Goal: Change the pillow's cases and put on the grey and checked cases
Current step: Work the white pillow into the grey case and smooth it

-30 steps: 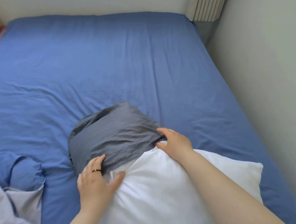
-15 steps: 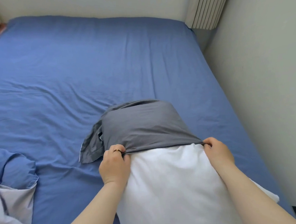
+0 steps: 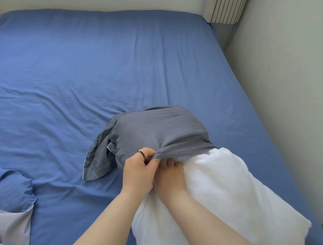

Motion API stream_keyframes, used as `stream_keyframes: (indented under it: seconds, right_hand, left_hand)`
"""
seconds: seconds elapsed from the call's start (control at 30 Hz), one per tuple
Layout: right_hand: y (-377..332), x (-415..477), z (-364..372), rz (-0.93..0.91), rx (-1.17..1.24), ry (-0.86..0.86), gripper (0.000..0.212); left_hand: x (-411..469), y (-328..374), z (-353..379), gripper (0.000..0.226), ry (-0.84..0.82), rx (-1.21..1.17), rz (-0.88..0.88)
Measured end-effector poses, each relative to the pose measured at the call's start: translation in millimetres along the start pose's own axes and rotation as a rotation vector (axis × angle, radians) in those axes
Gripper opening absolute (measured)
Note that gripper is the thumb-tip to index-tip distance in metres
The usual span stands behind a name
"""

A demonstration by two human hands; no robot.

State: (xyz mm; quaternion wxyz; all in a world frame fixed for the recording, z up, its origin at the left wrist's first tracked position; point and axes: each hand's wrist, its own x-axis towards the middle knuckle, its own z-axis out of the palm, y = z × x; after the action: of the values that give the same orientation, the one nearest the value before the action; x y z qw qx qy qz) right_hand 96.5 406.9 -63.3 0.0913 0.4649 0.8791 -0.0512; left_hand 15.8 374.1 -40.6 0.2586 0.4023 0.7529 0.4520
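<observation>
A white pillow [image 3: 226, 194] lies on the blue bed, its far end covered by the grey case [image 3: 157, 133]. A loose flap of the grey case hangs off to the left. My left hand [image 3: 139, 170], with a ring on one finger, pinches the grey case's open hem. My right hand [image 3: 171, 175] sits right beside it on the pillow, its fingertips tucked under the hem, so whether they hold the cloth is hidden. No checked case is in view.
The blue sheet [image 3: 98, 69] covers the wide mattress. A crumpled blue and pale lilac cloth [image 3: 10, 209] lies at the left edge. A wall [image 3: 290, 96] runs along the right side, with a ribbed radiator [image 3: 225, 4] in the far corner.
My right hand has left the case's right edge and moved left beside my left hand. The hem is bunched in the middle and the pillow's right side shows more white.
</observation>
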Motion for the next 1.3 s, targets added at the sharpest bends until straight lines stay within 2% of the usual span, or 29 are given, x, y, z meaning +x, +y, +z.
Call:
stream_keyframes:
  seconds: [0.03,0.13,0.17,0.23,0.27,0.33,0.37,0.47,0.53,0.6,0.67,0.7,0.8,0.9,0.97,1.0,1.03,1.1,1.13,1.17,1.23,1.3]
  right_hand:
    - [1.1,6.7,1.5,-0.036,0.043,-0.040,0.037]
    - [16.1,17.4,-1.3,0.009,0.176,-0.135,0.033]
    - [20.5,16.6,-5.0,0.039,0.224,-0.114,0.030]
    - [28.3,15.0,-10.3,0.069,0.230,0.174,0.017]
    - [28.1,10.6,-18.8,0.089,0.255,0.203,0.010]
    - [31.3,8.9,-23.1,0.126,0.319,0.301,0.012]
    - [32.7,6.7,-25.2,0.134,0.422,0.274,0.017]
    - [43.1,15.5,-20.0,0.282,0.639,0.402,0.041]
    - [54.3,23.9,-27.7,0.424,0.784,0.521,0.035]
    - [62.8,36.3,-33.8,0.541,0.895,0.593,0.014]
    - [63.6,49.5,-33.1,0.623,0.857,0.556,0.037]
    - [63.2,54.3,-28.9,0.643,0.856,0.511,0.038]
    - [56.3,64.2,-20.6,0.685,0.864,0.350,0.024]
    - [45.9,73.0,-14.2,0.671,0.860,0.234,0.032]
    - [31.0,69.5,-9.6,0.549,0.955,0.170,0.037]
    - [23.8,64.9,-8.0,0.427,1.016,0.165,0.041]
    - [17.4,60.3,0.0,0.378,0.918,0.184,0.046]
    - [10.4,47.4,9.8,0.245,0.736,0.137,0.047]
    - [8.7,40.0,7.1,0.140,0.759,0.049,0.048]
    - [4.8,31.7,7.2,0.140,0.800,-0.009,0.051]
    - [12.9,9.4,-0.7,0.087,0.638,-0.107,0.055]
    - [28.7,-10.4,-9.3,-0.029,0.780,-0.080,0.048]
  left_hand:
    - [-3.1,-2.6,1.8,0.034,-0.015,0.023,0.020]
    - [2.7,-22.3,-5.5,0.011,0.003,0.217,0.015]
    - [6.4,-32.5,-10.8,0.013,0.023,0.313,-0.031]
    - [11.8,-57.1,-19.7,0.017,0.055,0.414,-0.159]
    - [12.9,-67.0,-21.6,0.016,0.055,0.425,-0.214]
    - [12.7,-76.5,-16.5,0.009,0.015,0.331,-0.247]
    - [13.1,-75.5,-11.1,0.013,-0.010,0.225,-0.239]
    - [11.4,-57.4,2.1,0.031,-0.033,0.034,-0.219]
    - [1.0,-47.0,6.6,0.031,-0.110,0.052,-0.145]
    - [-16.7,-40.9,8.5,0.026,-0.260,0.095,-0.061]
    - [-32.9,-36.7,5.3,0.026,-0.380,0.118,-0.013]
    - [-40.4,-35.4,2.4,0.030,-0.426,0.113,-0.007]
    - [-54.9,-33.2,-10.7,0.039,-0.524,0.118,-0.009]
    - [-47.4,-33.6,-26.4,0.033,-0.477,-0.009,-0.119]
    - [-36.1,-41.4,-37.0,0.031,-0.401,-0.156,-0.243]
    - [-31.6,-46.7,-39.7,0.023,-0.388,-0.146,-0.284]
    - [-30.0,-52.9,-40.3,0.020,-0.371,-0.111,-0.315]
    - [-34.2,-68.3,-37.3,0.029,-0.308,-0.025,-0.363]
    - [-37.5,-73.7,-35.1,0.034,-0.276,0.033,-0.387]
    - [-41.6,-77.1,-32.8,0.038,-0.252,0.080,-0.410]
    - [-47.8,-81.9,-31.0,0.044,-0.222,0.125,-0.433]
    - [-50.2,-84.6,-34.3,0.046,-0.200,0.125,-0.456]
